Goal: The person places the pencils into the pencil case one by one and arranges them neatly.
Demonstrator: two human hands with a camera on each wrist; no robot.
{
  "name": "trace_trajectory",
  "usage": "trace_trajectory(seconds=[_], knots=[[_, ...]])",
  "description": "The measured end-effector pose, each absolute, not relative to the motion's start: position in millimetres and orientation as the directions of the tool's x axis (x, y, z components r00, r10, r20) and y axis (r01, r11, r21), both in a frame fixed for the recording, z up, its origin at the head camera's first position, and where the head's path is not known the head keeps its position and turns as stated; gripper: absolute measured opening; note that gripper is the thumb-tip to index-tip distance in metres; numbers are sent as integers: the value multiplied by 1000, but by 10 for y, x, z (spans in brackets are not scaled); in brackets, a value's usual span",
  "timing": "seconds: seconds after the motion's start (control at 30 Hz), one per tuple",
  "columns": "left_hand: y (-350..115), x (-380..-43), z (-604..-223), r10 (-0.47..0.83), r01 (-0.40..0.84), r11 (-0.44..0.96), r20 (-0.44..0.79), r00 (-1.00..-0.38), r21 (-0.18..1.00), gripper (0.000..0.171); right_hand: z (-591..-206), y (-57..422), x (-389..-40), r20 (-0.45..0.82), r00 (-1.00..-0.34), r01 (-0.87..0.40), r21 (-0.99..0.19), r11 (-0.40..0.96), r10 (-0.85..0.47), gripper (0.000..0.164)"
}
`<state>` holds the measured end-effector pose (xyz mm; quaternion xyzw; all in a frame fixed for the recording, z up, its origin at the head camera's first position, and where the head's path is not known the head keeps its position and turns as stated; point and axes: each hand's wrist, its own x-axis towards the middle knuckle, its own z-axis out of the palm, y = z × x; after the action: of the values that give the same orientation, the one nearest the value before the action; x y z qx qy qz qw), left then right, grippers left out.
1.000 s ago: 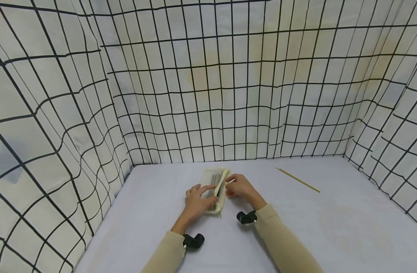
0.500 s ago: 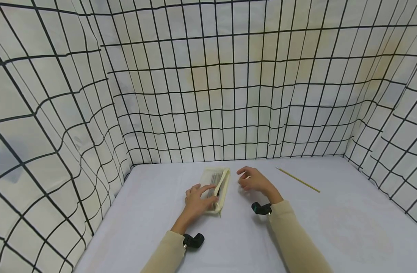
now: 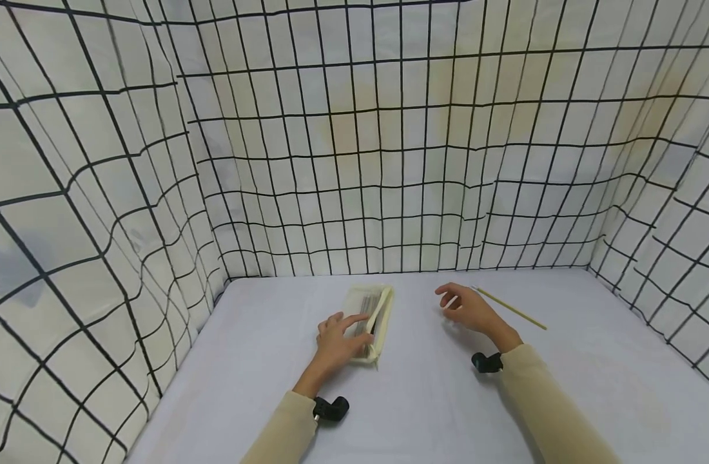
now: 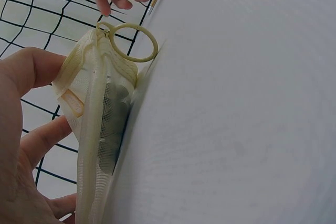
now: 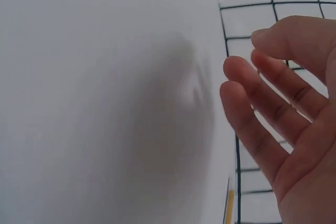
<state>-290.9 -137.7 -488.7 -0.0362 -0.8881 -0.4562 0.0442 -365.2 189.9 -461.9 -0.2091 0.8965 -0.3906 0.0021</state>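
Observation:
A cream, see-through mesh zip pouch (image 3: 385, 308) lies on the table with its top side gaping and dark, slender contents showing through. My left hand (image 3: 332, 341) holds the gaping edge between thumb and forefinger. Up close in the left wrist view, thumb and fingers spread along the mesh pouch (image 4: 86, 145), and a round zip-pull ring (image 4: 156, 46) hangs at its end. To the right, my right hand (image 3: 473, 312) hovers over the table with loosely bent fingers and nothing in them. It is nearest to a thin yellow pencil-like stick (image 3: 519, 313).
The white tabletop (image 3: 424, 406) runs back to a white cloth wall (image 3: 412, 167) with a black grid, which also stands at both sides. Black wrist cameras (image 3: 331, 408) sit below both hands.
My right hand has drawn away from the pouch and travelled right, to beside the yellow stick. The left hand stays at the pouch. The head view has shifted very slightly.

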Motion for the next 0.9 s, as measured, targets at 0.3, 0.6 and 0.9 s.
trace_trajectory(seconds=[0.3,0.6,0.9], knots=[[-1388,-2915,-4893,25,106,595,114,-993,797,49,-4575,2378,-3625,175,-910,-401,-601,691,-375,49],[-1386,-2908,-4893,20,109,595,120,-993,797,50,-4560,2763,-3641,207,-915,-404,-521,752,-347,49],[-1378,-2891,-4889,23,103,583,110,-994,806,49,-4615,2983,-3705,184,-940,-342,-480,808,-289,46]])
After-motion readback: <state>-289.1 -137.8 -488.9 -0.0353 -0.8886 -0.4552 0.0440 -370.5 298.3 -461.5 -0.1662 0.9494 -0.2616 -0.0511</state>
